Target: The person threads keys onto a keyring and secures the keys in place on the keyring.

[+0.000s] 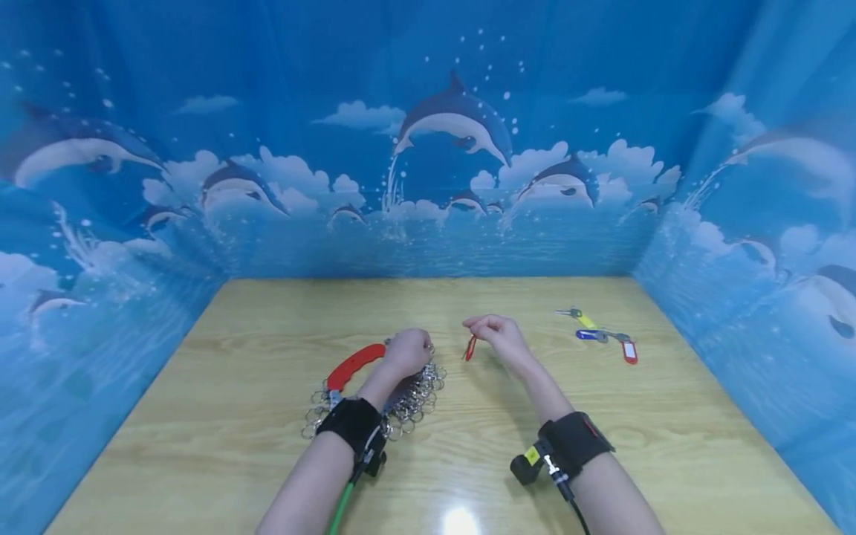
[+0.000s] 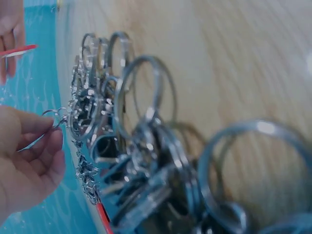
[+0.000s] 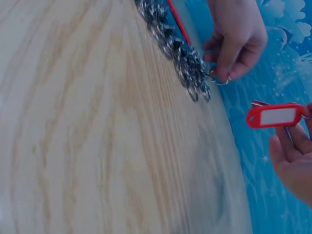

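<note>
red key tag [image 3: 278, 117], just right of lower centre in the head frame, we record as hanging from pinched fingers of the right hand [image 1: 500, 336], while the left hand [image 1: 408, 352], left of it, pinches a metal ring [image 3: 222, 84] beside the ring bunch [image 1: 414, 401].

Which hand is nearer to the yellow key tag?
Right. The right hand, holding a red tag, is left of the yellow key tag; the left hand is farther left, at the metal rings.

The left hand [image 1: 406, 352] hides part of the ring bunch [image 1: 413, 400], and the right wrist view's edge cuts off the right hand [image 3: 298, 171].
</note>
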A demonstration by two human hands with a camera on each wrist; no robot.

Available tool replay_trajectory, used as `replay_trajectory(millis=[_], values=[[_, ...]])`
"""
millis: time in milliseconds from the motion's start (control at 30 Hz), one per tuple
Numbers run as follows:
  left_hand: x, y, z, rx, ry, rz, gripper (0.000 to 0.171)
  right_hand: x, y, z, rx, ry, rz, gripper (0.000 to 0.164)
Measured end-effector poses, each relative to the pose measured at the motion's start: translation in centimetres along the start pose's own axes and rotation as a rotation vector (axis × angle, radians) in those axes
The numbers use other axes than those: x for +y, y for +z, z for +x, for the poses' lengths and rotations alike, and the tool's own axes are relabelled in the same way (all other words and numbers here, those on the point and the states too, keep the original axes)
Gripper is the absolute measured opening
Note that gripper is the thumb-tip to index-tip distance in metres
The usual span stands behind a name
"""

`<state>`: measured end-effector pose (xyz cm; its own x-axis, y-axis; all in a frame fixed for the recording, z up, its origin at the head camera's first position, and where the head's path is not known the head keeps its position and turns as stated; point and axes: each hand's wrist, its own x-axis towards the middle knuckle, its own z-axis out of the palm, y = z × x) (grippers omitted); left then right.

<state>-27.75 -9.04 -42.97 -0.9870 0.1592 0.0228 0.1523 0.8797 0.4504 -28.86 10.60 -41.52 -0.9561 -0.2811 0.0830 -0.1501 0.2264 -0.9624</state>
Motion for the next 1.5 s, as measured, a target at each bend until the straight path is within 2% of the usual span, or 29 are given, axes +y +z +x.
replay_trajectory(millis=[67, 133, 267, 367, 533, 633, 767, 900, 1133, 1367, 1500], values=[[0.3, 0.0, 0.1, 0.028, 0.036, 0.081, 0.018, 0.1, 0.4, 0.2, -0.013, 0.023, 0.087, 0.016], [0.4, 0.0, 0.2, 0.060, 0.074, 0.156, 0.011, 0.2, 0.9, 0.5, -0.015, 0.056, 0.082, 0.019], [0.4, -0.1, 0.2, 0.077, 0.110, 0.219, 0.011, 0.4, 1.5, 0.7, -0.014, 0.121, -0.105, 0.022], [0.4, -0.1, 0.0, 0.026, 0.098, 0.219, 0.024, 0.8, 1.4, 0.5, -0.029, 0.138, -0.221, 0.021], [0.5, -0.4, -0.5, -0.106, 0.064, 0.223, 0.039, 1.6, 0.9, 0.2, -0.037, 0.166, -0.236, 0.017], [0.9, -0.9, -0.6, -0.144, 0.046, 0.203, 0.039, 2.0, 0.5, 0.2, -0.032, 0.169, -0.245, 0.018], [1.3, -1.6, -0.5, -0.189, 0.003, 0.112, 0.040, 2.0, -0.2, 0.4, -0.025, 0.150, -0.266, 0.021], [1.4, -1.9, -0.5, -0.194, -0.064, 0.086, 0.043, 1.8, -0.7, 0.5, -0.031, 0.134, -0.269, 0.023], [1.2, -1.8, -0.9, -0.194, -0.154, 0.142, 0.041, 1.9, -0.7, 0.3, -0.049, 0.163, -0.241, 0.023], [1.5, -2.7, -1.1, -0.221, -0.214, 0.152, 0.024, 1.5, -0.4, 0.1, -0.046, 0.152, -0.256, 0.024], [1.4, -3.1, -1.1, -0.226, -0.236, 0.145, 0.028, 1.2, -0.4, 0.1, -0.046, 0.141, -0.251, 0.024]])
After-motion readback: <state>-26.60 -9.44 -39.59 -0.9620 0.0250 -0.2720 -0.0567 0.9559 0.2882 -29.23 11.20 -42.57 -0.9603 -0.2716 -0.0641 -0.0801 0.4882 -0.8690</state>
